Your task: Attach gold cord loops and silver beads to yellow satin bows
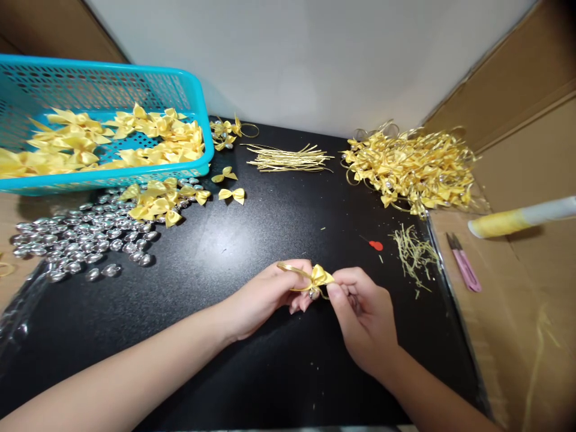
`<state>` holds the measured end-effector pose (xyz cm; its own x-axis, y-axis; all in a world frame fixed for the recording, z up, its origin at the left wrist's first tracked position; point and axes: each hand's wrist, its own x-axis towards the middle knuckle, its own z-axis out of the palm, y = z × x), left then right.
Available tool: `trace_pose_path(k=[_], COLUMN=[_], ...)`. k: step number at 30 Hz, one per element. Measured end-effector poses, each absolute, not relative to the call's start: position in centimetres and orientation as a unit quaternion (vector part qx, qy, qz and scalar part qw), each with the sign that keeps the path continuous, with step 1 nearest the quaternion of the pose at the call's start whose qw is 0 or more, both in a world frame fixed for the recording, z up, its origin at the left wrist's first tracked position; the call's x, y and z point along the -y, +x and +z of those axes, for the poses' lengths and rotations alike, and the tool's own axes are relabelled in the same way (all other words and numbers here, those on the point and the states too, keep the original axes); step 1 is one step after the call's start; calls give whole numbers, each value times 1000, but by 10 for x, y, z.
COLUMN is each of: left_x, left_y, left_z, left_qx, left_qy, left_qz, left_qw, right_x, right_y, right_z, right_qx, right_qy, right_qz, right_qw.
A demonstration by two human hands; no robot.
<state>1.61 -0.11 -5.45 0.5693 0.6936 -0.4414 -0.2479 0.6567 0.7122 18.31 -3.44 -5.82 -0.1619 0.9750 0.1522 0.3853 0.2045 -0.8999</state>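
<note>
Near the middle of the black table, both hands meet at a yellow ribbon bow with a gold cord loop and a silver bell-like bead beneath it. My left hand is closed, thumb and fingers pinching the bow's cord from the left. On the other side, my right hand pinches the bow's right tip between thumb and forefinger; its other fingers are curled and partly hidden. A red needle threader lies just beyond the right hand.
A turquoise basket of yellow bows stands back left, silver beads before it. Gold cords lie at the back. Finished-looking bows are heaped back right, near cord scraps, pink snips and a roll.
</note>
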Motion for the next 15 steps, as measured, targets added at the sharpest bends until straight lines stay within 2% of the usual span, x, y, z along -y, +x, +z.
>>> trace_pose_path(k=[9,15], left_x=[2,3], left_y=[13,16], left_z=[-59,-54], left_qx=[-388,-375], left_qy=[350,311], left_qz=[260,265], left_qw=[812,832], right_x=[36,35], right_y=[182,179], right_z=[-60,-58], right_qx=[661,591], right_qy=[-516,-489], right_qz=[376,503], right_qw=[394,398])
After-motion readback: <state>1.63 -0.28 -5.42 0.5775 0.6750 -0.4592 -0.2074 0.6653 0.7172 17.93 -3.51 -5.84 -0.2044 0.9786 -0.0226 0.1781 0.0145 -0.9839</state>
